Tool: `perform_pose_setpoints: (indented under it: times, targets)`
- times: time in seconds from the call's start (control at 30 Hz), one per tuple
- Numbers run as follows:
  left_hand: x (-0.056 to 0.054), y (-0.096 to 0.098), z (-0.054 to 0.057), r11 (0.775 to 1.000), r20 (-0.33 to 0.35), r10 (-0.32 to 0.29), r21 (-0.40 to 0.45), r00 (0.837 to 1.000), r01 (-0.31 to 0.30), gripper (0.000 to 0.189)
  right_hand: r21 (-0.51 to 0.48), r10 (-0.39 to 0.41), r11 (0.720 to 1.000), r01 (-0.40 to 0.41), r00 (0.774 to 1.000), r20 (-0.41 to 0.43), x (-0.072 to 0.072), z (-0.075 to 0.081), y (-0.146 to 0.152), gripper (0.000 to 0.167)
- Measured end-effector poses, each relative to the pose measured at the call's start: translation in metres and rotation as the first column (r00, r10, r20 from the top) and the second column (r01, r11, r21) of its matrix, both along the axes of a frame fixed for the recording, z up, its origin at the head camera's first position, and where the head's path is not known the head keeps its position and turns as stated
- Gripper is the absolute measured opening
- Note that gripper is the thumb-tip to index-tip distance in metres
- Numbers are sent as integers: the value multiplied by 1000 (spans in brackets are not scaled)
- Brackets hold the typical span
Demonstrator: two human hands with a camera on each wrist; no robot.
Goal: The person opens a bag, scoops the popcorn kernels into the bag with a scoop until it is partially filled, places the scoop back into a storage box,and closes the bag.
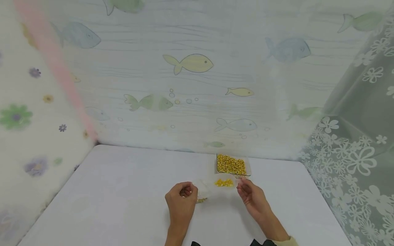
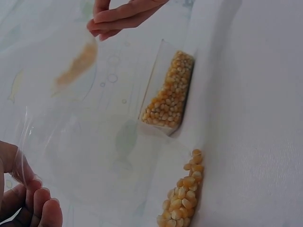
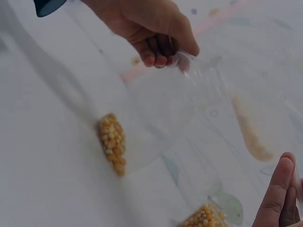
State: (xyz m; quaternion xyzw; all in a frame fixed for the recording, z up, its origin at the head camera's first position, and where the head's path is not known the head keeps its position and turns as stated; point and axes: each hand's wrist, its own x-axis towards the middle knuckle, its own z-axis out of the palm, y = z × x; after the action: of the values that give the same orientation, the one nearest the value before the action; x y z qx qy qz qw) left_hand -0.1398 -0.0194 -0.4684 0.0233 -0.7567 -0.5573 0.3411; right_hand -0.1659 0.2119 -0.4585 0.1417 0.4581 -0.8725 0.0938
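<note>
My left hand [image 1: 182, 205] pinches the top edge of a clear plastic bag [image 1: 201, 188] between thumb and fingertips. The bag hangs down to the table, and corn kernels [image 2: 182, 198] fill its bottom. My right hand [image 1: 255, 201] pinches the rim of a translucent shallow dish [image 3: 279, 130], held up in the air to the right of the bag. A small heap of yellow corn kernels [image 1: 224, 182] lies in the dish. Seen from the left wrist, dish and bag are apart. The bag's mouth is too transparent to tell how wide it stands.
A clear rectangular container [image 1: 248, 166] holding many corn kernels stands behind the dish, near the table's back edge. The white table [image 1: 123, 191] meets a fish-patterned curtain [image 1: 191, 112] at the back; patterned curtains also hang at both sides.
</note>
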Motion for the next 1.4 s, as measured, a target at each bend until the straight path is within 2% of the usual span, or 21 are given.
perform_pose_setpoints:
  times: [0.37,0.67,0.93,1.07,1.27,1.4]
  targets:
    - [-2,-3,-2,1000,-58,16,-18,998,-17,15,53,-18,998,16,999,39,2,-6,-5,27]
    - [-2,-2,-2,1000,-53,9,-15,999,-10,14,158,-36,987,36,999,-1,6,-5,-7,29]
    - [0,0,1,1000,-24,-14,-11,1000,14,11,226,-75,971,81,997,-36,7,1,-9,18]
    - [0,0,1,1000,-23,-13,-17,1000,13,12,283,-90,953,108,993,-74,8,6,-12,14]
    - [-1,0,0,1000,-25,-12,-17,1000,12,13,382,-78,916,121,989,-127,7,13,-16,26]
    - [0,0,-1,1000,-17,-18,-8,1000,18,13,410,-64,904,122,986,-154,5,16,-19,26]
